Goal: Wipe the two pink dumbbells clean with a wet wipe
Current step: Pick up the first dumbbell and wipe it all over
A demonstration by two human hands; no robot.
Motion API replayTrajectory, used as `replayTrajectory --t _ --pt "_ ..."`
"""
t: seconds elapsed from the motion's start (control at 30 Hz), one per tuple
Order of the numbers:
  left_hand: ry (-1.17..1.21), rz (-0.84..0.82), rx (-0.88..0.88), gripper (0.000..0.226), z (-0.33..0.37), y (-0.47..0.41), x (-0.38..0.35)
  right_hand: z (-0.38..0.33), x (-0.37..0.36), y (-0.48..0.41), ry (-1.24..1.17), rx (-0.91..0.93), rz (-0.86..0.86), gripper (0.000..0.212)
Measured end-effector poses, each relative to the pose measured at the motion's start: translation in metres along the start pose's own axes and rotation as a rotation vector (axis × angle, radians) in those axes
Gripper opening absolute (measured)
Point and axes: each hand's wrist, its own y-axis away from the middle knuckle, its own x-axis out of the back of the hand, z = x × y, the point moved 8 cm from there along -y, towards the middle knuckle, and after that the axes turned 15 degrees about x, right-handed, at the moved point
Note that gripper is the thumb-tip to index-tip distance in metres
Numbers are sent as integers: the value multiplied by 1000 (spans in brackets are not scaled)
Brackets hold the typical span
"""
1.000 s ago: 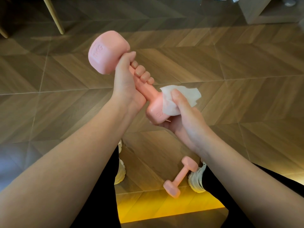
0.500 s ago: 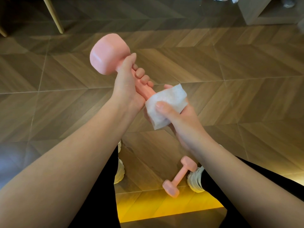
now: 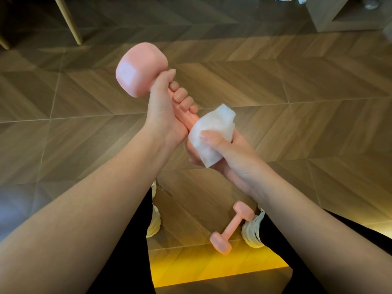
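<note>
My left hand (image 3: 164,109) grips the handle of a pink dumbbell (image 3: 140,68) and holds it tilted in the air, one head up at the left. Its lower head is wrapped in a white wet wipe (image 3: 210,134) and hidden. My right hand (image 3: 229,153) is cupped round that wrapped head, thumb pressing on the wipe. A second pink dumbbell (image 3: 232,227) lies on the floor between my feet, close to my right shoe.
Wooden herringbone floor (image 3: 297,92) all around. A wooden chair leg (image 3: 67,20) stands at the top left and a low wooden unit (image 3: 339,15) at the top right. My white shoes (image 3: 252,232) flank the floor dumbbell. A yellow light strip glows below.
The wipe has gone from draping one side of the lower head to covering it fully. My right hand has turned round the head. The left hand's grip is unchanged.
</note>
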Motion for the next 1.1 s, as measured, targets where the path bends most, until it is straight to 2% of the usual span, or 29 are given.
replayTrajectory --t 0.2,0.3,0.47,0.6,0.73,0.83,0.97,1.1 --pt "-6 3 2 43 0 0 0 2 5 -1 83 22 -8 71" --pt "-10 -5 5 44 0 1 -1 0 2 -2 70 45 -32 56" --pt "-24 -13 9 43 -1 1 -3 1 2 -1 -79 -4 92 55" --pt "-39 -5 18 44 -4 1 -4 3 5 -1 -67 -35 134 39" --pt "-55 -19 20 43 -7 2 -5 2 5 0 -8 -9 115 34" --pt "-73 -12 14 43 -7 2 -5 2 3 2 4 2 75 41" --pt "-35 3 12 43 -3 2 -2 1 3 1 100 27 35 67" --pt "12 17 12 43 1 1 1 -2 5 0 189 67 8 76"
